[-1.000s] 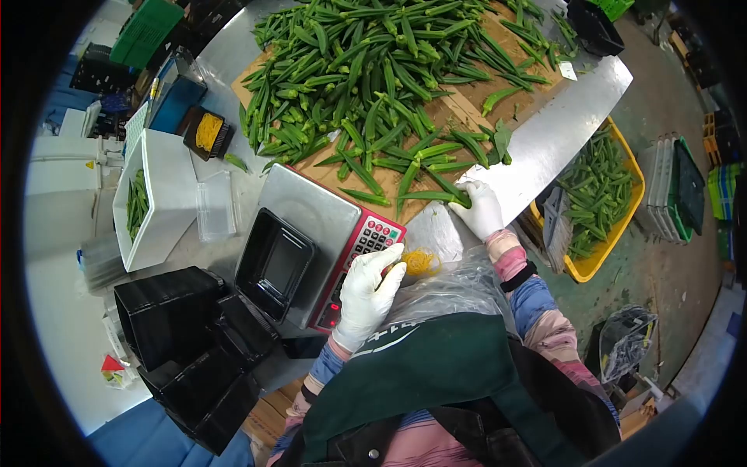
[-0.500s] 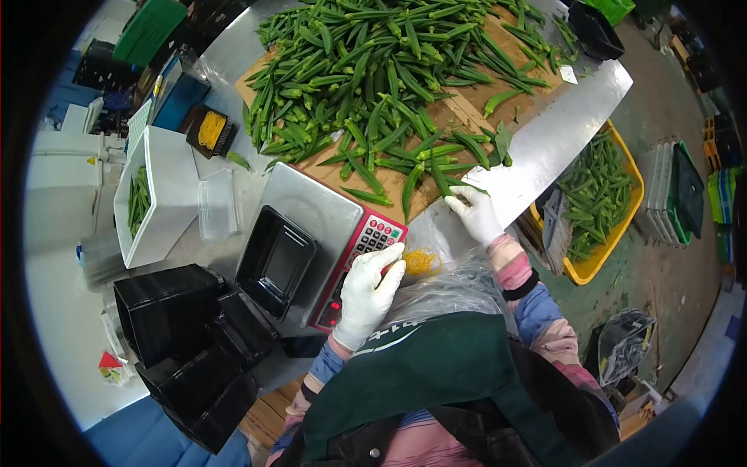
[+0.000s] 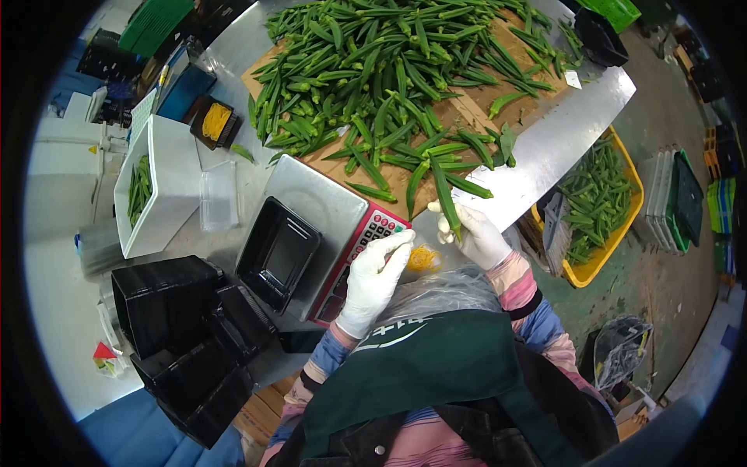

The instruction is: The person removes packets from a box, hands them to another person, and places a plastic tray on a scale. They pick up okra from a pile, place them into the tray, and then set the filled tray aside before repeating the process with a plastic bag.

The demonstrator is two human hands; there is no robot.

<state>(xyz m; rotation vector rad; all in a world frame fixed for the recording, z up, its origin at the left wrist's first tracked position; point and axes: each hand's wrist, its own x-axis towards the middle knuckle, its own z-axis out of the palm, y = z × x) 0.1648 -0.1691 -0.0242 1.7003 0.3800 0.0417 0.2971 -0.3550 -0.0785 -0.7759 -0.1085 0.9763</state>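
Observation:
My right hand (image 3: 476, 236), in a white glove, is closed on an okra pod (image 3: 444, 193) at the front edge of the okra pile (image 3: 366, 86). The pod points away from me, its stem end near my fingers. My left hand (image 3: 375, 284), also gloved, is beside the keypad of the red-edged scale (image 3: 383, 227). Its fingers are drawn together, and anything between them is hidden. An empty black tray (image 3: 278, 253) rests on the scale's metal plate. Between my hands lie yellow rubber bands (image 3: 422, 258).
Stacked black trays (image 3: 167, 307) stand at the left, near a white bin (image 3: 167, 183) with okra inside. A black box of rubber bands (image 3: 214, 124) sits behind the scale. On the right, a yellow crate (image 3: 634, 202) holds more okra. Cardboard (image 3: 498, 117) lies beneath the pile.
My right hand has taken hold of an okra pod and drawn it slightly toward me. My left hand stays by the scale, with its fingers drawn closer together.

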